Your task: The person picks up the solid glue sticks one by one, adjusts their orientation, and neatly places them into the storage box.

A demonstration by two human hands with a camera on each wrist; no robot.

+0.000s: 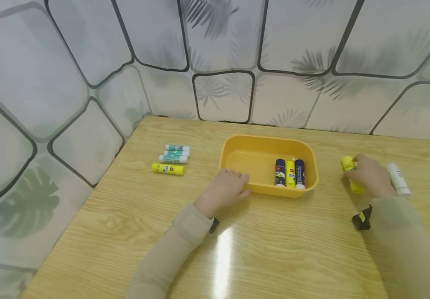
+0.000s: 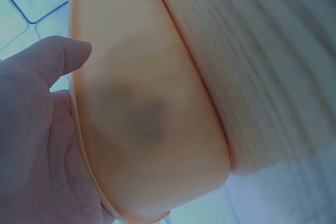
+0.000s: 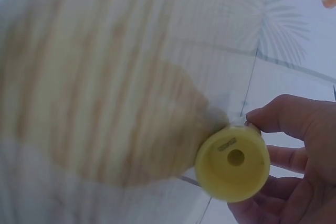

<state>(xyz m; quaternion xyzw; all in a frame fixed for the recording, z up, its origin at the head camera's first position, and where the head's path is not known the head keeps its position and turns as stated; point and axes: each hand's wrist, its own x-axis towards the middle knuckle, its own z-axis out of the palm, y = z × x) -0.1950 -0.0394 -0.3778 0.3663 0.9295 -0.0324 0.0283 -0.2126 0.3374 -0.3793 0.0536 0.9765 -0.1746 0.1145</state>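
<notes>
A yellow-orange plastic tray [image 1: 233,154] stands on the table, with two dark blue glue sticks [image 1: 280,172] and a yellow glue stick [image 1: 290,173] side by side in its right part. My left hand [image 1: 227,189] grips the tray's near left rim, the thumb [image 2: 73,56] on the outer wall and the other fingers over the edge. To the right of the tray, my right hand [image 1: 373,176] holds another yellow glue stick [image 3: 231,163] between thumb and fingers, its round base facing the wrist camera. Whether that stick touches the table I cannot tell.
Right beside my right hand lies a white glue stick [image 1: 398,179]. On the left of the table are several small teal-and-white glue sticks [image 1: 175,153] in a row and one yellow glue stick [image 1: 168,169]. A patterned curtain [image 1: 222,95] rises behind the table.
</notes>
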